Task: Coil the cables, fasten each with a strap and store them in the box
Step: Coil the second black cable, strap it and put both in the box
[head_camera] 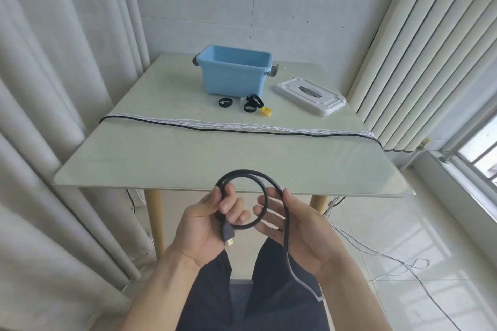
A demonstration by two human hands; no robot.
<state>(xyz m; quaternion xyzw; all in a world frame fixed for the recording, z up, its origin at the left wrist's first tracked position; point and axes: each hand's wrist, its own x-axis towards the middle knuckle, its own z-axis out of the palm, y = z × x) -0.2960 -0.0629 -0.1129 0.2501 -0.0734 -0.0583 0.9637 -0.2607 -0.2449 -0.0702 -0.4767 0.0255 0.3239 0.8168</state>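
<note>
My left hand (209,223) grips a black cable (265,196) wound into a loop, its gold-tipped plug hanging below my fingers. My right hand (293,228) holds the loop's right side, the cable's loose tail running across the palm and down over my lap. Both hands hover in front of the table's near edge. Across the table lie several white cables (242,126) and one black cable (242,131), stretched flat with ends hanging off both sides. Black straps (225,102) and a yellow strap (266,111) sit before the open blue box (234,72).
The box's white lid (309,95) lies to its right on the pale green table (188,158). Curtains hang at left and right. White cable ends (376,252) trail over the tiled floor at right. A window is at far right.
</note>
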